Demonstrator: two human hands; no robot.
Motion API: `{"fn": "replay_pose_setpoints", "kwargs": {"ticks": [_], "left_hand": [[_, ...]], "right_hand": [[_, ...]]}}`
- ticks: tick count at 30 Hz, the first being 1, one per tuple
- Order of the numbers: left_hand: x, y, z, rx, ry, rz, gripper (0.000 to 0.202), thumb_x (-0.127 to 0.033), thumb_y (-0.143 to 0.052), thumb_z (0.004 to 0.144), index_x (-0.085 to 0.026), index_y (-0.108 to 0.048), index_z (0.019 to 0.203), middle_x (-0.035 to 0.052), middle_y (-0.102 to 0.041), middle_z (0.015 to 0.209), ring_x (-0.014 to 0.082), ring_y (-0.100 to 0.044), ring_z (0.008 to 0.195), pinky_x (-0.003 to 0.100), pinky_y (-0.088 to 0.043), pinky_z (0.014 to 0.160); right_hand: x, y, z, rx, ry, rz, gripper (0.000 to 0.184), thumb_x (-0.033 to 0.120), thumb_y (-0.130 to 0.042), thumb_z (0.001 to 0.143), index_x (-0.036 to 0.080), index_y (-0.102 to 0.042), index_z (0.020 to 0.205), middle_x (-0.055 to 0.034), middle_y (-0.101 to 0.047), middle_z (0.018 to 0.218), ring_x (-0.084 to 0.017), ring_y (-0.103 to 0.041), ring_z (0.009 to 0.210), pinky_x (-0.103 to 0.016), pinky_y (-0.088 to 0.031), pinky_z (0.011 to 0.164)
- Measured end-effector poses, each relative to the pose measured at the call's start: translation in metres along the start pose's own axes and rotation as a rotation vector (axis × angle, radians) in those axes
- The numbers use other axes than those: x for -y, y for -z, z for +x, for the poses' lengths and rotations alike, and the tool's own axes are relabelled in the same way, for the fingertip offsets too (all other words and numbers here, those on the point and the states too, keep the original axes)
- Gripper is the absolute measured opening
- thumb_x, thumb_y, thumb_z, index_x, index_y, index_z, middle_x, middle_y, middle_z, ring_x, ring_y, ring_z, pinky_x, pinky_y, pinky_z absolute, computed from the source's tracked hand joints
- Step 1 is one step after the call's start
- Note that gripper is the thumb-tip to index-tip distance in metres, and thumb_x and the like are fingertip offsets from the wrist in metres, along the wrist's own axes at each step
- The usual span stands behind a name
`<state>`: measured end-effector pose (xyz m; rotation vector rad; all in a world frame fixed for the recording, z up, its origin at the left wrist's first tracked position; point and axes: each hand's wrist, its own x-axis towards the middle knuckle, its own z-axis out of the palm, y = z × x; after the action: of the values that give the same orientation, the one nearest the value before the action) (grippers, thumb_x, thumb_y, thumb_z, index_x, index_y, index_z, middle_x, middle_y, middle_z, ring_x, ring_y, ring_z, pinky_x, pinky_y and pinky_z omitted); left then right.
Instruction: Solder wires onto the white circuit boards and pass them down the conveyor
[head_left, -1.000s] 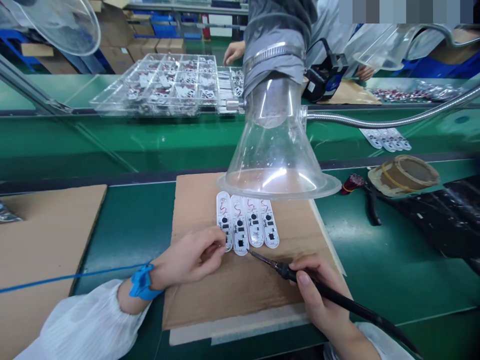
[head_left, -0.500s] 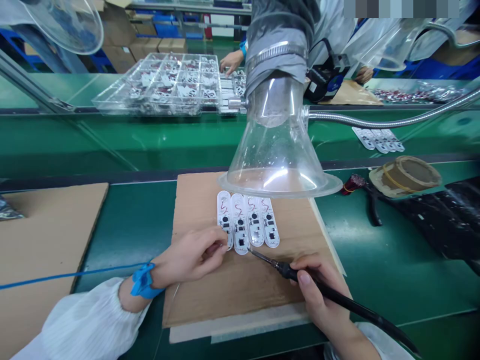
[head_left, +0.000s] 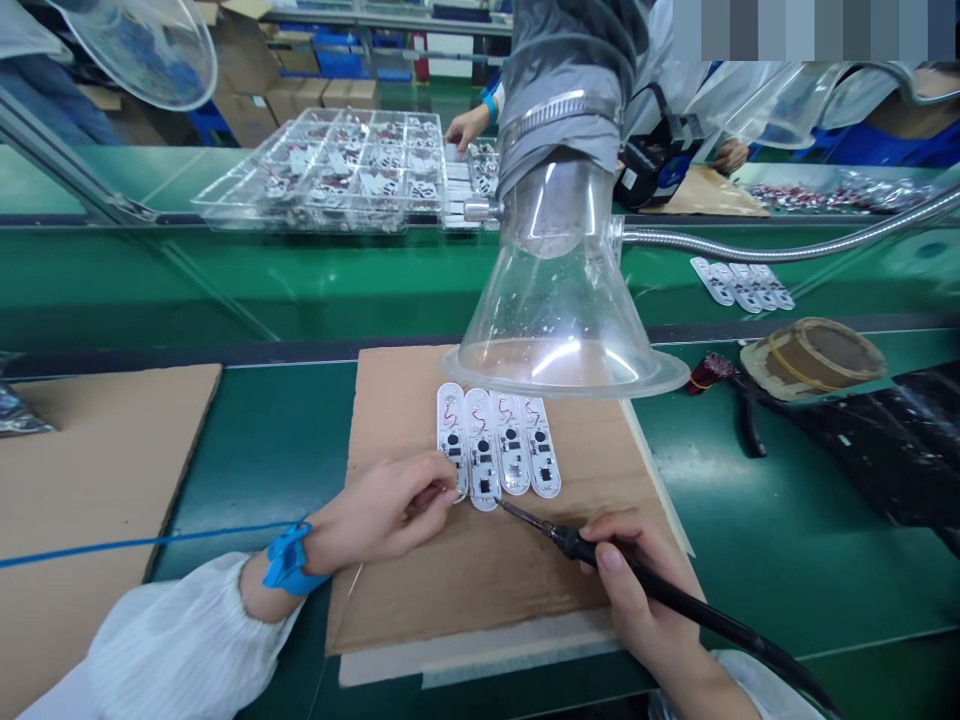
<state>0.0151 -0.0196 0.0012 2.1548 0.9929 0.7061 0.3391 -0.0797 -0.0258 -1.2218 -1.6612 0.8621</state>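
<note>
Several white oblong circuit boards lie side by side on a brown cardboard sheet. My left hand, with a blue wrist strap, is pinched at the lower end of the leftmost board; what it pinches is too small to make out. My right hand grips a black soldering iron, and its tip touches the bottom end of the second board. A clear fume funnel hangs just above the boards.
A second cardboard sheet lies at left. Right of the boards are a tape roll, black pliers and a dark bag. Across the green belt sit clear trays of parts, more boards and other workers' hands.
Both hands stay at the boards' lower ends; the view has shifted slightly. The loose boards on the far belt have moved left.
</note>
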Motion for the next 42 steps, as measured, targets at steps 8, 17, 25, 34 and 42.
{"fn": "replay_pose_setpoints", "kwargs": {"ticks": [8,17,25,34,42], "left_hand": [[0.001,0.000,0.001,-0.016,-0.052,0.012,0.011,-0.014,-0.049,0.103,-0.020,-0.058,0.100,-0.0070,-0.052,0.073,0.0078,-0.043,0.056,0.019,-0.033,0.052],[0.000,0.000,0.001,-0.007,-0.062,0.030,0.010,-0.013,-0.051,0.102,-0.020,-0.058,0.100,-0.0083,-0.050,0.072,0.0068,-0.041,0.053,0.018,-0.032,0.051],[0.000,0.000,0.001,-0.003,-0.065,0.014,0.010,-0.014,-0.050,0.100,-0.021,-0.056,0.097,-0.0076,-0.050,0.072,0.0077,-0.043,0.055,0.019,-0.034,0.053],[-0.001,0.000,0.002,0.007,-0.066,0.013,0.009,-0.014,-0.049,0.098,-0.021,-0.054,0.095,-0.0083,-0.046,0.070,0.0072,-0.038,0.052,0.019,-0.031,0.051],[-0.001,0.001,0.000,0.000,-0.038,0.023,0.012,-0.013,-0.049,0.097,-0.020,-0.058,0.098,-0.0062,-0.054,0.072,0.0079,-0.045,0.056,0.019,-0.034,0.053]], "right_hand": [[-0.001,-0.001,-0.001,0.023,-0.013,-0.034,0.009,0.034,-0.066,0.109,0.027,-0.071,0.107,-0.0011,-0.075,0.089,-0.015,-0.075,0.067,-0.022,-0.063,0.062],[0.003,-0.001,0.002,0.050,0.008,-0.056,0.007,0.034,-0.066,0.109,0.029,-0.070,0.107,0.0002,-0.076,0.089,-0.015,-0.077,0.069,-0.021,-0.063,0.063],[0.007,-0.002,0.005,0.051,0.033,-0.048,0.009,0.035,-0.067,0.109,0.028,-0.072,0.107,-0.0020,-0.077,0.091,-0.016,-0.077,0.067,-0.022,-0.064,0.061],[0.010,-0.003,0.008,0.040,0.050,-0.035,0.012,0.039,-0.067,0.110,0.029,-0.072,0.107,-0.0016,-0.078,0.091,-0.016,-0.078,0.068,-0.022,-0.065,0.062],[0.008,-0.001,0.005,0.050,0.056,-0.040,0.014,0.042,-0.066,0.110,0.030,-0.072,0.108,-0.0006,-0.077,0.089,-0.016,-0.077,0.069,-0.021,-0.064,0.064]]}}
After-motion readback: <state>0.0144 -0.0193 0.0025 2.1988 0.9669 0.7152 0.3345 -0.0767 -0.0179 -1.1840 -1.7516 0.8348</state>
